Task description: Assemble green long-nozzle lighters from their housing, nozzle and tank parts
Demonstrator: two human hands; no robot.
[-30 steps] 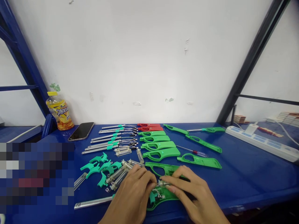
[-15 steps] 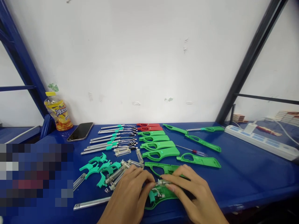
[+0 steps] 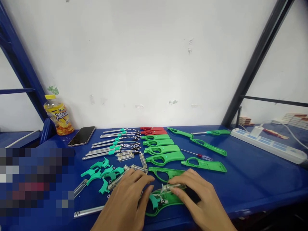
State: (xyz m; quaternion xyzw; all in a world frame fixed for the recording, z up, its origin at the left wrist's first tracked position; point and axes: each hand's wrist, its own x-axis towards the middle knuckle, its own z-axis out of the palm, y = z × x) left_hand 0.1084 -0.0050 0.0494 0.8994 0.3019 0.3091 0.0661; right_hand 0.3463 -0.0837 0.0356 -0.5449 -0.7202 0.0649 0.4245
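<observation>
A green lighter shell half [image 3: 160, 201] lies open near the front edge of the blue bench [image 3: 252, 179], with a teal trigger, white wires and a clear fuel tube [image 3: 171, 186] inside it. My left hand [image 3: 125, 200] rests on the shell's left end, fingers curled over it and the metal nozzle tube [image 3: 89, 211] that sticks out leftward. My right hand [image 3: 199, 200] lies on the shell's right end, its fingertips pressing the clear tube down into the shell.
Behind the hands lie rows of green handle shells [image 3: 165, 158], two red ones [image 3: 154, 130], nozzle assemblies [image 3: 113, 144], teal triggers [image 3: 101, 173], clear tubes [image 3: 126, 156] and a small screwdriver [image 3: 197, 155]. A phone [image 3: 81, 135] and a drink bottle [image 3: 57, 114] stand at the back left, a power strip [image 3: 269, 146] at the right.
My left hand has slid a little left and back off the shell's middle, uncovering the trigger and wires. The right hand's fingertips now lie along the clear tube.
</observation>
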